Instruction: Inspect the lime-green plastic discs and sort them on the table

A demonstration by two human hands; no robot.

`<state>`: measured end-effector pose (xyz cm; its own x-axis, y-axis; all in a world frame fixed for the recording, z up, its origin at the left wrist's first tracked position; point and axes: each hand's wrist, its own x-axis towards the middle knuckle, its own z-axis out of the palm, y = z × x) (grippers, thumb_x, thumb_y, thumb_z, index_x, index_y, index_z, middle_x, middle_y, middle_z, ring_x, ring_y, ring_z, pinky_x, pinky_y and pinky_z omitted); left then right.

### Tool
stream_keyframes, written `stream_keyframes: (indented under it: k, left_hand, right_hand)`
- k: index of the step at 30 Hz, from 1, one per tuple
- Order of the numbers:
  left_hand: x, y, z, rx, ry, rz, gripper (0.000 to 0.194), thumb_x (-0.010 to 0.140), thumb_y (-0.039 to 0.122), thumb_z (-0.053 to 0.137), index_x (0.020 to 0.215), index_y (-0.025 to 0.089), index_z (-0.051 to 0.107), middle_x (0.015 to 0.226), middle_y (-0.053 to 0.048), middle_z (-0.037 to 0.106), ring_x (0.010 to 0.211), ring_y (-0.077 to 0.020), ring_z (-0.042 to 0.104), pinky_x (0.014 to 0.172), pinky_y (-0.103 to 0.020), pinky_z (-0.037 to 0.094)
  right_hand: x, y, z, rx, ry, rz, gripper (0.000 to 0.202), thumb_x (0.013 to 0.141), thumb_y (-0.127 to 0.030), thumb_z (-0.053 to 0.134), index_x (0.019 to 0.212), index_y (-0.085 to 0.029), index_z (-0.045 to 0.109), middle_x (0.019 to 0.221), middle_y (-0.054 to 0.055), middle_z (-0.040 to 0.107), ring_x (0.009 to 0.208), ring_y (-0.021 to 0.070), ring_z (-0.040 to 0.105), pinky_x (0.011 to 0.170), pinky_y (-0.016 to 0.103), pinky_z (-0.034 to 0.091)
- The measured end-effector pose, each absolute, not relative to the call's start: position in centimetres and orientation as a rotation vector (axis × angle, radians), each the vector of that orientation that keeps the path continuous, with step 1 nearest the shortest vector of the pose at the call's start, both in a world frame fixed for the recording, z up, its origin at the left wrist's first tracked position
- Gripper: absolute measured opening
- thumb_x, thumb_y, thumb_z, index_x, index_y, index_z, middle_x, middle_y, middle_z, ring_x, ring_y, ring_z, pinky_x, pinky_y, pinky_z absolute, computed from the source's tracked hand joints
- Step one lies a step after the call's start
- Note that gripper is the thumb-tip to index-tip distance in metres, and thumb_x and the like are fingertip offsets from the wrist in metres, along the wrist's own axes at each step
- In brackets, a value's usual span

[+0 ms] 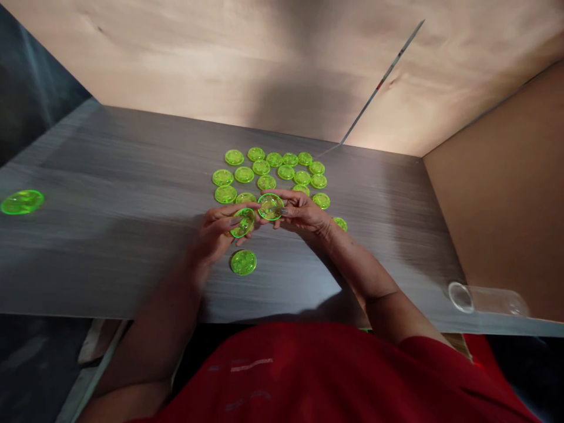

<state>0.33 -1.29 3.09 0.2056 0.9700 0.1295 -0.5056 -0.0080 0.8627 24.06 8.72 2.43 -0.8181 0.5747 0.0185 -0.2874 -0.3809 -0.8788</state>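
Observation:
My left hand (220, 229) is closed on a translucent green disc (242, 222), its thumb lying across the top. Just right of it, my right hand (304, 212) pinches a second green disc (270, 207) between thumb and fingers. Both discs are held tilted above the table, close to each other. Beyond the hands, several similar green discs (261, 167) lie flat in loose rows, some partly hidden by my fingers. Nearer to me, a single green disc (244, 262) rests on the tabletop below my left hand.
The grey wood-grain table (145, 258) meets a plywood back panel (189, 59) and a brown side panel (502, 188). Far left lies another green disc (23, 202). A clear cylinder (493, 300) lies on its side near the right front edge. A thin strip (382, 82) crosses the back panel.

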Motion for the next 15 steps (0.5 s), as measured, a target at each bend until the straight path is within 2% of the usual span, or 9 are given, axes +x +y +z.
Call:
stream_keyframes:
  k: [3,9,15]
  left_hand:
    - [0.27,-1.24,3.02,0.963,0.612,1.289,0.043,0.082,0.046,0.097,0.113,0.017,0.095,0.091,-0.013,0.085,0.06,-0.0153,0.067,0.044,-0.021,0.046]
    - [0.25,-1.5,3.24,0.939,0.712,1.269,0.038,0.08,0.045,0.096,0.107,0.018,0.094,0.09,-0.013,0.085,0.061,-0.0167,0.066,0.044,-0.023,0.044]
    - [0.54,-1.68,3.89,0.934,0.753,1.272,0.039,0.077,0.046,0.098,0.106,0.02,0.095,0.086,-0.012,0.083,0.061,-0.0172,0.066,0.044,-0.024,0.042]
  right_hand:
    - [24.17,8.64,2.48,-0.364,-1.326,2.205,0.078,0.079,-0.046,0.109,0.144,-0.017,0.078,0.114,0.007,0.088,0.093,0.0194,0.085,0.078,0.03,0.072]
    - [24.27,8.62,2.81,-0.372,-1.361,2.202,0.075,0.076,-0.049,0.11,0.139,-0.019,0.081,0.103,0.002,0.088,0.084,0.0164,0.083,0.081,0.028,0.071]
    - [24.22,8.95,2.4,-0.268,-1.382,2.181,0.069,0.083,-0.044,0.107,0.143,-0.02,0.08,0.119,0.005,0.088,0.095,0.018,0.085,0.085,0.031,0.073]
